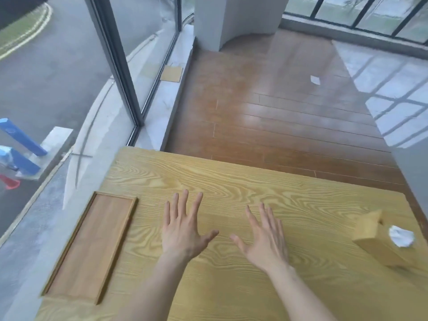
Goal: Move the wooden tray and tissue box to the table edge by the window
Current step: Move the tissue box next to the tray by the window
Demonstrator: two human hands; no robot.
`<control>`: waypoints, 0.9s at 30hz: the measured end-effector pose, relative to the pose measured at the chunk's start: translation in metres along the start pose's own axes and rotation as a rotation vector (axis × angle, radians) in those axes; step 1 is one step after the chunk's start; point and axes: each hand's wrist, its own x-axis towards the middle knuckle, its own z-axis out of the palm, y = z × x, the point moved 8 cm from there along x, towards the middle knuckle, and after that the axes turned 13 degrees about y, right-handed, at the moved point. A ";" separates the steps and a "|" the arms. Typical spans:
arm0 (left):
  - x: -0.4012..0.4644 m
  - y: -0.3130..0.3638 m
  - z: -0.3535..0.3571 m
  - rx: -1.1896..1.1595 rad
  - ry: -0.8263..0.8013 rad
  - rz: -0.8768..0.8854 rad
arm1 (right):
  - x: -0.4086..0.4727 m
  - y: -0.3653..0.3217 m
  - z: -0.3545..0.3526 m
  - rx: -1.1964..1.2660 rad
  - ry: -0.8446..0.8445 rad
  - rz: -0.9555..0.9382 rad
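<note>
A flat rectangular wooden tray (pixel 90 249) lies at the left edge of the light wood-grain table (pixel 231 181), right beside the window. At the table's right side stands a wooden tissue box (pixel 375 242), with a white tissue (pixel 401 236) poking out of its top. My left hand (pixel 183 228) hovers over the middle of the table, fingers spread, holding nothing. My right hand (pixel 264 237) is beside it, also spread and empty. Both hands sit between the tray and the tissue box and touch neither.
A floor-to-ceiling window (pixel 69 77) with a dark frame runs along the left, above a grey stone sill (pixel 159 105). Beyond the table's far edge is brown plank floor (pixel 266 107) with a white scrap (pixel 315 79) on it. A white pillar (pixel 215 19) stands far back.
</note>
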 end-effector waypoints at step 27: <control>-0.033 0.437 0.170 -0.391 -0.461 -0.001 | -0.061 0.493 -0.091 0.638 0.411 0.777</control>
